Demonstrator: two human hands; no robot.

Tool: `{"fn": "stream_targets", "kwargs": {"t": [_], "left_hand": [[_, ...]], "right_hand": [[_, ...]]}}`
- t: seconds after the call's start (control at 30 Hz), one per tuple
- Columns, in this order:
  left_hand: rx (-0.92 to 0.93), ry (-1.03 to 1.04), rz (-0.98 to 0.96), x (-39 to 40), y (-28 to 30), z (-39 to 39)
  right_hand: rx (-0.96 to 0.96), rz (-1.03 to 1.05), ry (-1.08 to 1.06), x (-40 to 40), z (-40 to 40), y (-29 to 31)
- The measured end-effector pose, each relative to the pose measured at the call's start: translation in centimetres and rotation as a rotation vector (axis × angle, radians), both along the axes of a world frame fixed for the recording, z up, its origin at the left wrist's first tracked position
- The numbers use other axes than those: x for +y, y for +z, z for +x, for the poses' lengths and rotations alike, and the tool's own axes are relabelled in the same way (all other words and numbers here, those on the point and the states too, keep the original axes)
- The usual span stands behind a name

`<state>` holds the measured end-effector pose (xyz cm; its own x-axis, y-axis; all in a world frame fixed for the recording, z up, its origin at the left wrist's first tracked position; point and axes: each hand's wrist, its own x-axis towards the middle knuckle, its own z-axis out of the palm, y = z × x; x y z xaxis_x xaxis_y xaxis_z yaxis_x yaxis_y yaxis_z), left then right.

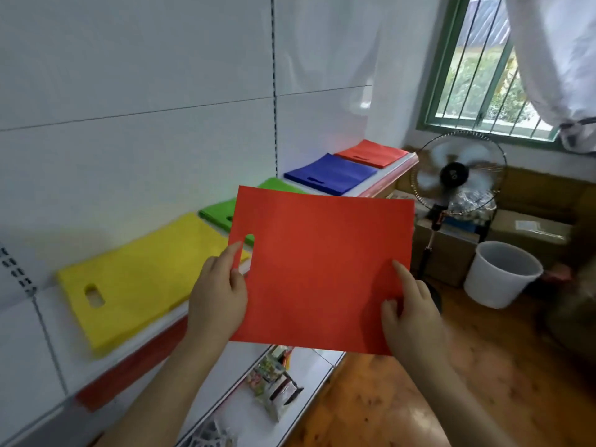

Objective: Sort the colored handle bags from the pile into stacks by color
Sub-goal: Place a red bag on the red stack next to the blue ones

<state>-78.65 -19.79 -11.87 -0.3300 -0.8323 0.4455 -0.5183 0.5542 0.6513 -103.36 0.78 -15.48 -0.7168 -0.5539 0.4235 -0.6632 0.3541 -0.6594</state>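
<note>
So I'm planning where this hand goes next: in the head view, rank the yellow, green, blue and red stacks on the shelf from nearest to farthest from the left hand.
From the left hand:
1. Yellow stack, just left of it.
2. Green stack, beyond, partly hidden by the held red bag.
3. Blue stack, farther right along the shelf.
4. Red stack, at the far end.

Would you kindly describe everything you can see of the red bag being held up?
The red bag is a flat, matte rectangular sheet, fabric-like, with one oval handle cutout near its left edge. It is held in the air, slightly tilted, before the shelf. The left hand grips its left edge by the cutout; the right hand pinches its lower right corner. It partly hides the green stack.
</note>
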Motion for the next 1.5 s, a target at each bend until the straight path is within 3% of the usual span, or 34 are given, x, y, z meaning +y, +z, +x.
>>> {"fn": "stream_targets", "kwargs": {"t": [0.4,0.7,1.17,1.5], "left_hand": [[0.048,-0.253,0.019,-8.9,-0.8,-24.7],[-0.039,-0.427,0.048,-11.3,-1.6,-40.5],[-0.110,-0.331,0.080,-13.8,-1.7,-65.0],[-0.024,-0.162,0.057,-22.4,-2.0,-74.4]], "right_hand": [[0.052,0.057,-0.249,-2.9,-18.5,1.6],[-0.046,0.107,-0.417,-2.4,-30.5,0.3],[-0.058,0.112,-0.328,-6.1,-56.8,0.3],[-0.036,0.130,-0.158,-18.0,-70.1,0.3]]}}
